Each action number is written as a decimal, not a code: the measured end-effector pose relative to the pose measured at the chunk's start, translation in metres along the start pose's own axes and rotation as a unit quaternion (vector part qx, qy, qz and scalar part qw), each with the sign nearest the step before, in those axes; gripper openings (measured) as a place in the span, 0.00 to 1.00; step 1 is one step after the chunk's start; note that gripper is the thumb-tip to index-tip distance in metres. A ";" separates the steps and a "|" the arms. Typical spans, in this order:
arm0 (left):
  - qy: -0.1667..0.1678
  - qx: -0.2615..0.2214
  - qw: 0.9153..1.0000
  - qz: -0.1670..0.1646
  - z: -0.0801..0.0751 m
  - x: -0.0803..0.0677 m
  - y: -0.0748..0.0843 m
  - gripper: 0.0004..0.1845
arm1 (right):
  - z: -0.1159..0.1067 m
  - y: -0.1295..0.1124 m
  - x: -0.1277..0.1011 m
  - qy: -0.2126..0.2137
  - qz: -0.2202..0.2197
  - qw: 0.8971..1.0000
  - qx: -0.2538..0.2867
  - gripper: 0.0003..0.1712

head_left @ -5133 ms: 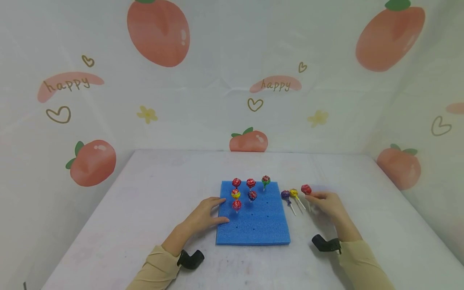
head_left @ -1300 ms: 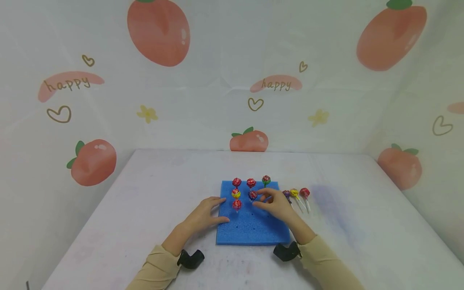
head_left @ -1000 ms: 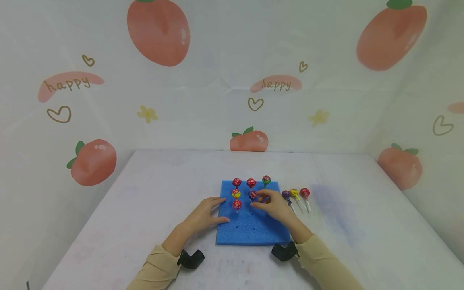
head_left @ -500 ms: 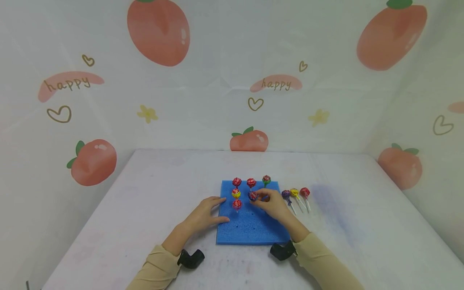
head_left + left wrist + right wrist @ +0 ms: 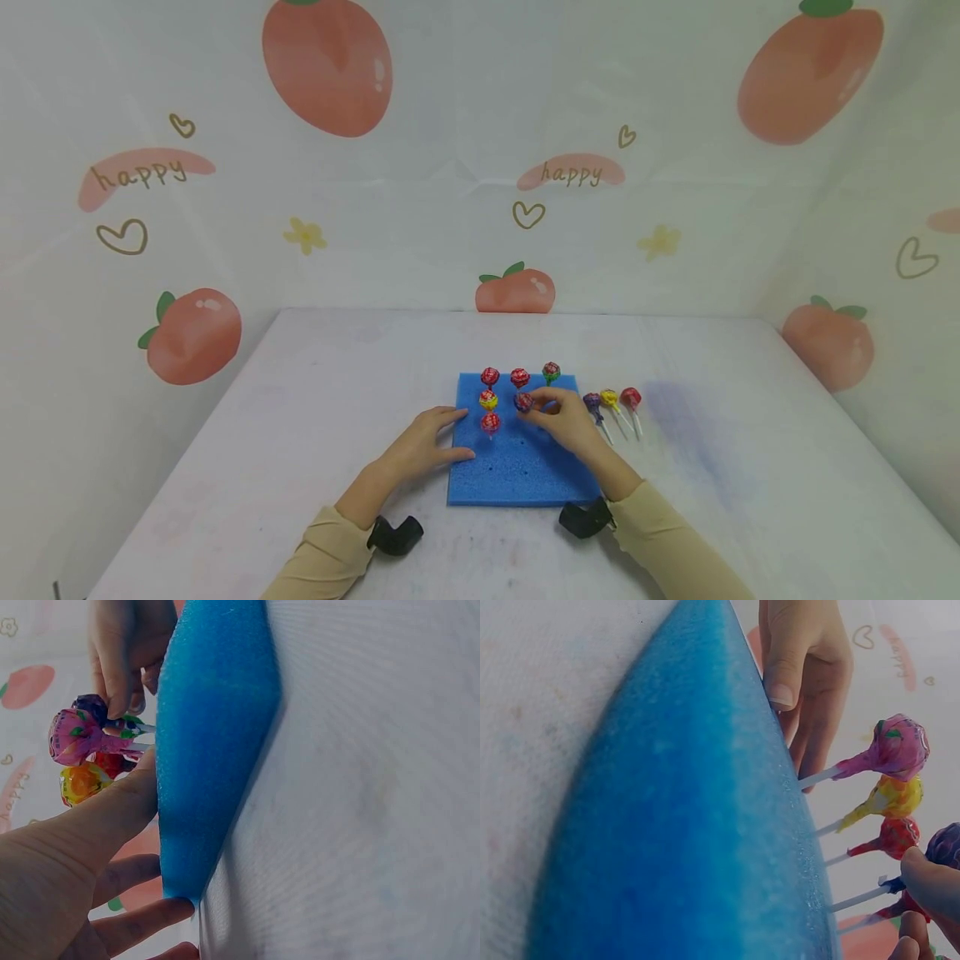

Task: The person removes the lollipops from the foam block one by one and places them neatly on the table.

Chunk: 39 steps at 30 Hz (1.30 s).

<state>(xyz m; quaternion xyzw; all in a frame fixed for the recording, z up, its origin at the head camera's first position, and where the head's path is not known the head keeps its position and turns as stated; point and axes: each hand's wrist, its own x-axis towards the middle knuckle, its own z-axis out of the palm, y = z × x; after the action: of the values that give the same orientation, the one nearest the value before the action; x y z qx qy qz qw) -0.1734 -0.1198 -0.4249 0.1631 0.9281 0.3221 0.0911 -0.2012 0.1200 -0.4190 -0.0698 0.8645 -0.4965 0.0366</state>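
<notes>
A blue foam block [image 5: 525, 471] lies on the white table, with several wrapped lollipops standing in its holes. My left hand [image 5: 453, 433] rests flat against the block's left edge, fingers straight; the left wrist view shows its fingers [image 5: 112, 817] on the foam [image 5: 217, 735]. My right hand [image 5: 534, 408] reaches over the block and pinches the dark purple lollipop [image 5: 523, 402] in the middle row. In the right wrist view a fingertip [image 5: 930, 879] presses that lollipop's head [image 5: 946, 846] beside a pink one [image 5: 896, 746].
Three loose lollipops lie on the table right of the block: purple [image 5: 592, 402], yellow [image 5: 608, 398] and red [image 5: 631, 397]. Cloth walls printed with peaches close in the table on three sides. Black wrist mounts [image 5: 393, 535] sit near the front edge.
My right hand has left the loose lollipops and moved left over the block, closing its fingers on the middle-row lollipop. The left hand has stayed put.
</notes>
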 end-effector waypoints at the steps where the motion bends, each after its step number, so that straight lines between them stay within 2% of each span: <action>1: -0.001 -0.001 1.000 0.000 0.000 0.000 0.000 0.37 | 0.000 -0.001 0.000 0.002 0.001 1.000 -0.001 0.13; 6: -0.005 0.002 1.000 0.006 0.000 0.000 -0.001 0.37 | -0.004 -0.005 -0.003 0.005 0.005 1.000 -0.009 0.12; 21: -0.001 -0.007 1.000 -0.003 0.001 0.001 -0.001 0.37 | -0.016 -0.019 -0.011 0.017 0.005 1.000 -0.008 0.13; 29: 0.002 -0.010 1.000 0.002 0.001 0.000 -0.001 0.37 | -0.027 -0.018 -0.013 0.024 -0.017 1.000 -0.004 0.13; 34: 0.002 -0.007 1.000 -0.001 0.000 0.000 -0.001 0.37 | -0.037 -0.017 -0.017 0.040 -0.005 0.999 -0.016 0.15; 39: 0.001 -0.003 1.000 -0.006 0.001 0.000 -0.001 0.36 | -0.048 -0.010 -0.019 0.038 -0.010 0.999 -0.017 0.14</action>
<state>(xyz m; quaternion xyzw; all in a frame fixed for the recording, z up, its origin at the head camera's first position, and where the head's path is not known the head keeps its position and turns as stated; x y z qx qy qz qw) -0.1731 -0.1201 -0.4261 0.1565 0.9283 0.3244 0.0923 -0.1877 0.1586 -0.3861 -0.0600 0.8726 -0.4847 -0.0021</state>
